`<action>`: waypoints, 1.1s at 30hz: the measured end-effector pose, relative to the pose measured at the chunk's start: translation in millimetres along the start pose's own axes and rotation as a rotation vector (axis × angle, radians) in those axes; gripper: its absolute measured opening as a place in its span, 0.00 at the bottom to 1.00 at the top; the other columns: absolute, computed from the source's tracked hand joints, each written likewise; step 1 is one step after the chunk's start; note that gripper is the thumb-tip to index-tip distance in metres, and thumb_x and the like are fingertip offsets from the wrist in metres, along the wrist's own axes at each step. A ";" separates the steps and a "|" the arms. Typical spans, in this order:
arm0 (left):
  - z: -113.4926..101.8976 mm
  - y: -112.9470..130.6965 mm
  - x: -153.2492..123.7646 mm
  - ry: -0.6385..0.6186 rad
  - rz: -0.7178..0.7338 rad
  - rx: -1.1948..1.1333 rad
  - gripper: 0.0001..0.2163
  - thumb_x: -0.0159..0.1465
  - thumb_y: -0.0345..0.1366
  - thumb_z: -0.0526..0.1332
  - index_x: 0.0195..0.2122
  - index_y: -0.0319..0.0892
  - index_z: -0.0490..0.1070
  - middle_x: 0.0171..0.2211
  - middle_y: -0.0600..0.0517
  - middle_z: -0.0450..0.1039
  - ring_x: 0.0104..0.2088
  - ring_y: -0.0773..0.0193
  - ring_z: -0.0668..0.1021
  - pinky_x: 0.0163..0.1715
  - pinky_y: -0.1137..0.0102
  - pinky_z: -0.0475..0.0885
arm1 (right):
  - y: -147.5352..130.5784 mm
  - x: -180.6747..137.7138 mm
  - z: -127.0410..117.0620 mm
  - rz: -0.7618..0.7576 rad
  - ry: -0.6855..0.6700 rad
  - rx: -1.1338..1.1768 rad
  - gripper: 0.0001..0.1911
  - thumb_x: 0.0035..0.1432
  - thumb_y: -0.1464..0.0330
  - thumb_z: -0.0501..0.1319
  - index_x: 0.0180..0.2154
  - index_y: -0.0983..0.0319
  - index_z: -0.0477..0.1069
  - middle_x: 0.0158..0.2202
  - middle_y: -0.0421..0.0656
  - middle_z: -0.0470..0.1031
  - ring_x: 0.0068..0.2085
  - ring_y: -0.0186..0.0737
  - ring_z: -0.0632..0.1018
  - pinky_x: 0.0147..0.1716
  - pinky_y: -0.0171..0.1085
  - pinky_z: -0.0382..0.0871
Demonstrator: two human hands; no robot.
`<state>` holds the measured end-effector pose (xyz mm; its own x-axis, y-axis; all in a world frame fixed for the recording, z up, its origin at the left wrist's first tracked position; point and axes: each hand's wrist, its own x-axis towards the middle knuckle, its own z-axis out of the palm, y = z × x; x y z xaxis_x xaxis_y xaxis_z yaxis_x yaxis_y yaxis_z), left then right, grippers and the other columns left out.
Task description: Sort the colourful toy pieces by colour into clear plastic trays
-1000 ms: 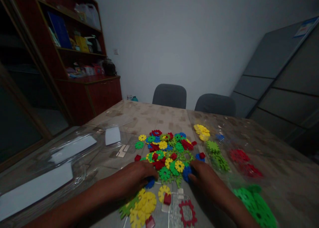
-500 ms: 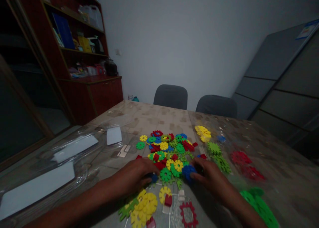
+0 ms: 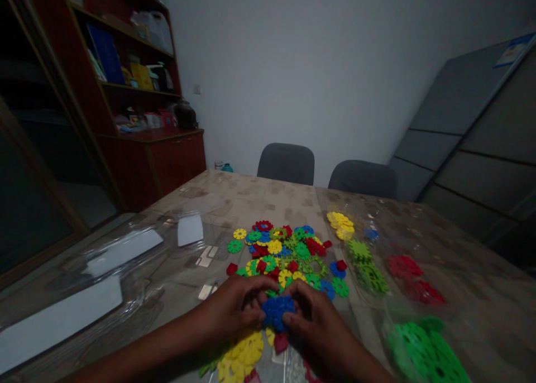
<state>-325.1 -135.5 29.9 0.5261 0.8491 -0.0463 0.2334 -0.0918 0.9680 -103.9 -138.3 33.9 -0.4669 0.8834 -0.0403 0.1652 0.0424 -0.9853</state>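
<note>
Gathering blue, notched plastic discs (image 3: 277, 312), seemingly, the half-closed left hand (image 3: 234, 300) and right hand (image 3: 317, 315) are pinching them; aligning is probably demanding steady pressure.

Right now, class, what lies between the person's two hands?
In the head view, a cluster of blue pieces lies between the left hand and right hand.

Obstacles, clocked from right hand (image 3: 309, 310): twelve, gear pile (image 3: 274, 247); ten, clear packaging (image 3: 125, 252); four, green pieces (image 3: 427, 349). Free for me: bare tabletop (image 3: 280, 200) beyond pile.
</note>
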 end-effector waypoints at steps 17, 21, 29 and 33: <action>-16.4 11.3 -3.1 0.036 0.146 0.264 0.20 0.68 0.35 0.58 0.61 0.48 0.68 0.39 0.50 0.77 0.36 0.62 0.77 0.36 0.68 0.71 | -53.6 -9.9 -83.6 -0.105 0.373 -0.527 0.17 0.56 0.58 0.60 0.44 0.60 0.75 0.33 0.44 0.79 0.33 0.44 0.77 0.34 0.41 0.69; -20.9 10.3 -2.1 0.046 0.177 0.348 0.17 0.68 0.33 0.57 0.57 0.47 0.72 0.38 0.50 0.78 0.36 0.62 0.78 0.37 0.68 0.71 | -51.3 3.8 -175.5 -0.067 0.749 -0.580 0.17 0.50 0.59 0.64 0.41 0.61 0.76 0.36 0.47 0.82 0.37 0.48 0.81 0.37 0.42 0.73; -23.7 11.3 -1.3 0.072 0.149 0.404 0.15 0.69 0.36 0.56 0.54 0.46 0.74 0.38 0.48 0.79 0.35 0.59 0.78 0.36 0.67 0.72 | -26.5 48.1 -281.2 0.168 0.933 -0.623 0.09 0.65 0.64 0.64 0.41 0.65 0.74 0.33 0.42 0.78 0.29 0.36 0.78 0.29 0.37 0.75; -28.0 11.3 -1.9 0.098 0.104 0.427 0.16 0.68 0.39 0.57 0.55 0.47 0.74 0.38 0.47 0.80 0.36 0.57 0.79 0.36 0.65 0.72 | -20.4 54.5 -290.3 0.108 0.924 -0.679 0.14 0.68 0.61 0.63 0.49 0.63 0.73 0.46 0.44 0.77 0.40 0.40 0.80 0.38 0.41 0.78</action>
<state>-346.4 -123.6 47.8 0.4897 0.8673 0.0896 0.5105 -0.3685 0.7769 119.5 44.5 100.0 0.3463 0.8908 0.2943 0.7304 -0.0591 -0.6805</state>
